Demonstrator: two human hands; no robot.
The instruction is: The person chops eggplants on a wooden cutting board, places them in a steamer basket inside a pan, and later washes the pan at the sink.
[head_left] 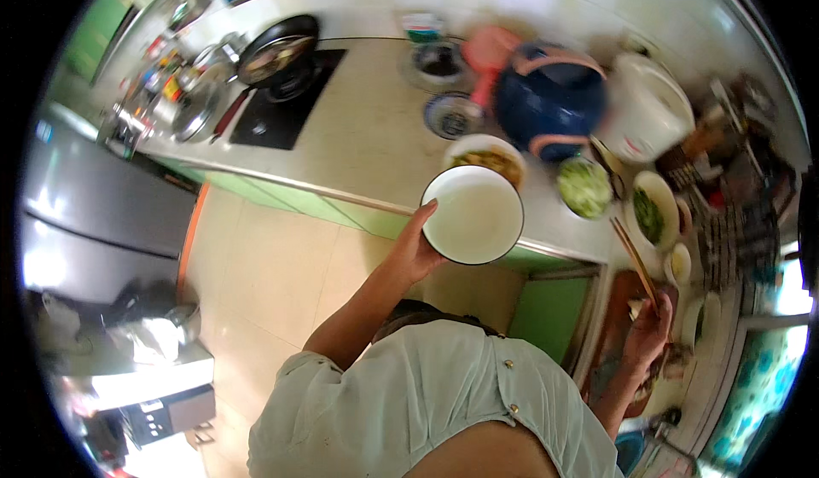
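Observation:
My left hand (416, 244) grips the rim of a white bowl with a dark edge (473, 216), its thumb over the lip; the bowl looks empty inside. Behind and partly under it in view is a bowl of brownish food (492, 158) on the counter. At the right, my right hand (647, 331) holds a pair of wooden chopsticks (633, 254), pointing away from me, above a reddish-brown board (617, 350) with pale pieces on it. Beyond the chopstick tips stand a bowl of chopped light-green vegetable (583, 188) and an oval dish of dark greens (649, 212).
A black frying pan with food (278, 52) rests tilted over a black cooktop (275, 116). A blue pot-shaped container (550, 100), a white rice cooker (649, 110) and a patterned bowl (451, 115) line the counter. Bottles and jars crowd its left end.

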